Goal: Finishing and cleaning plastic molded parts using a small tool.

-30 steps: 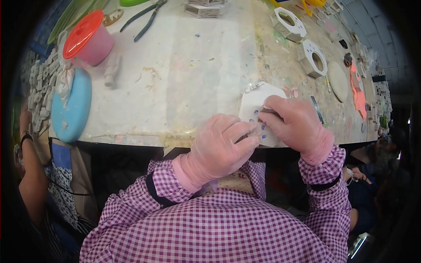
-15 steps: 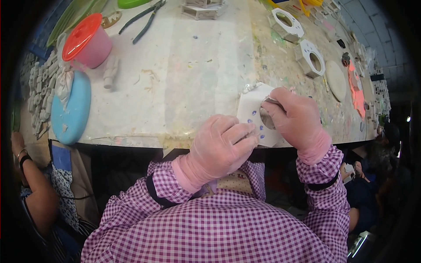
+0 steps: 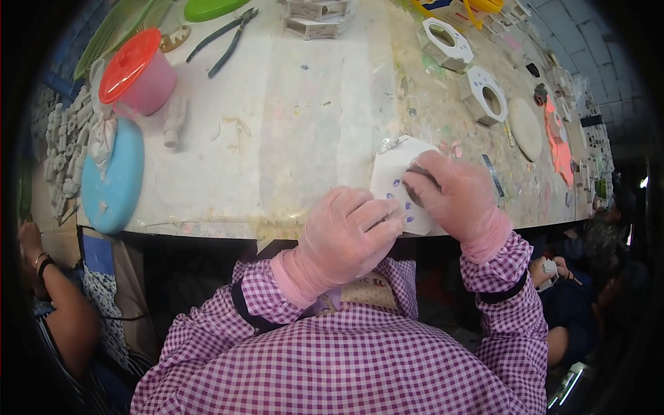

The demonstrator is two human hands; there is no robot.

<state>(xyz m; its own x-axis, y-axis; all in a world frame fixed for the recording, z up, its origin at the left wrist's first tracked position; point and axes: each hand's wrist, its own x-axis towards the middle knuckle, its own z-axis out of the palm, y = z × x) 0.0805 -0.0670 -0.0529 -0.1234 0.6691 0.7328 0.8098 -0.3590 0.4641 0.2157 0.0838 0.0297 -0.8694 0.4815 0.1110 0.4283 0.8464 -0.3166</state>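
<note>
Resting at the near edge of the table (image 3: 290, 138), the white hexagonal piece (image 3: 395, 173) with small purple dots looks stiff, light and probably brittle. Your left hand (image 3: 346, 232) has its grip curled closed against the lower edge; your right hand (image 3: 456, 197) presses a dark pad onto its face. Hold it by the rims, not the painted surface. Similar white hexagonal frames (image 3: 484, 93) lie farther off.

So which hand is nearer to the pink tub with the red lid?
Left. The left hand is at the table's near edge, below-right of the pink tub; the right hand sits farther right, on the white dotted piece.
</note>
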